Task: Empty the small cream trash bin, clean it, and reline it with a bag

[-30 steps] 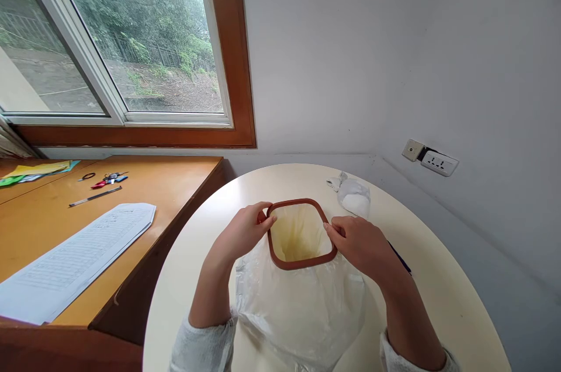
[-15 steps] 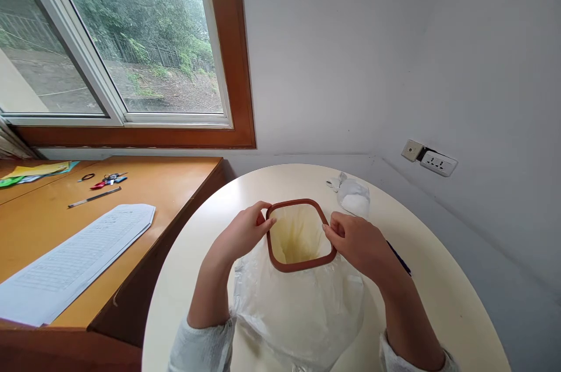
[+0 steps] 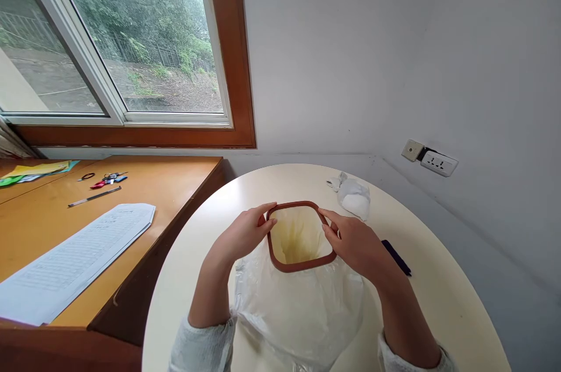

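A trash can with a brown rim ring [image 3: 302, 267] stands on the round table, and a translucent plastic bag [image 3: 298, 313] hangs down around its outside. The bin's inside looks pale yellow. My left hand [image 3: 245, 232] grips the ring's left side, thumb over the inner edge and fingers along the far left corner. On the opposite side my right hand [image 3: 353, 242] holds the ring, its thumb at the inner edge and its index finger stretched along the far right corner. The bag's lower end bunches toward me, and the bin's body is hidden under it.
A knotted plastic bag with white contents [image 3: 354, 198] and a dark flat object [image 3: 397, 257] lie on the round table [image 3: 442, 308]. The wooden desk [image 3: 175, 176] at left holds papers [image 3: 83, 261], a pen [image 3: 94, 197] and keys [image 3: 109, 180]. Walls stand behind.
My right fingers have uncurled and reached forward along the ring's far right corner. My left fingers have slid slightly forward onto the far left corner. The bin has hardly moved.
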`<state>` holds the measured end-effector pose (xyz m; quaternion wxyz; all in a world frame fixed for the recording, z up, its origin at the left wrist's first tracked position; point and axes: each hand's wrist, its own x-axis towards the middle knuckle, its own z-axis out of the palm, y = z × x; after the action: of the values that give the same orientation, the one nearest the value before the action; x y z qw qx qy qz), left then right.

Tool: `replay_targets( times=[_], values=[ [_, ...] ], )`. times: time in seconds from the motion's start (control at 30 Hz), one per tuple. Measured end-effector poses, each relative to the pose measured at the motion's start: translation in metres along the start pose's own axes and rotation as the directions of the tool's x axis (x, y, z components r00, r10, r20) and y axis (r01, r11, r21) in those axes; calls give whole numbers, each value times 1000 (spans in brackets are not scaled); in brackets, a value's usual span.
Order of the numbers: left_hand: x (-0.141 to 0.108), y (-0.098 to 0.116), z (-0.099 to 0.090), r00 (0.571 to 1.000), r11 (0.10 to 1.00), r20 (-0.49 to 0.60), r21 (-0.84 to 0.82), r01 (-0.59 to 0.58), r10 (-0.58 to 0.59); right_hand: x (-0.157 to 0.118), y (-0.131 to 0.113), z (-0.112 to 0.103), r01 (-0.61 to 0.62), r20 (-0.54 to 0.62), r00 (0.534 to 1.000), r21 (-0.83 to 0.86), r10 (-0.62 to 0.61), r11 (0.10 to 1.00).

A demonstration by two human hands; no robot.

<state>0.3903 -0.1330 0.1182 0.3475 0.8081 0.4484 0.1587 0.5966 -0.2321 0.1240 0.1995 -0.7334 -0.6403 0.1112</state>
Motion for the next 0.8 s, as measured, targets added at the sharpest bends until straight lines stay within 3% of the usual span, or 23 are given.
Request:
replay_targets(
  times=[0.17,0.37,0.8],
  values=[
    [2,-3,2,1000,999,1,-39,5,-5,3,2,4,-33,42,999,3,33,999],
    [4,-5,3,996,991,81,-119,55,-45,4,-1,6,-70,128,990,38,65,997],
    [5,0,2,992,971,113,-225,77,-52,4,3,13,-90,118,991,171,70,981]
  ],
)
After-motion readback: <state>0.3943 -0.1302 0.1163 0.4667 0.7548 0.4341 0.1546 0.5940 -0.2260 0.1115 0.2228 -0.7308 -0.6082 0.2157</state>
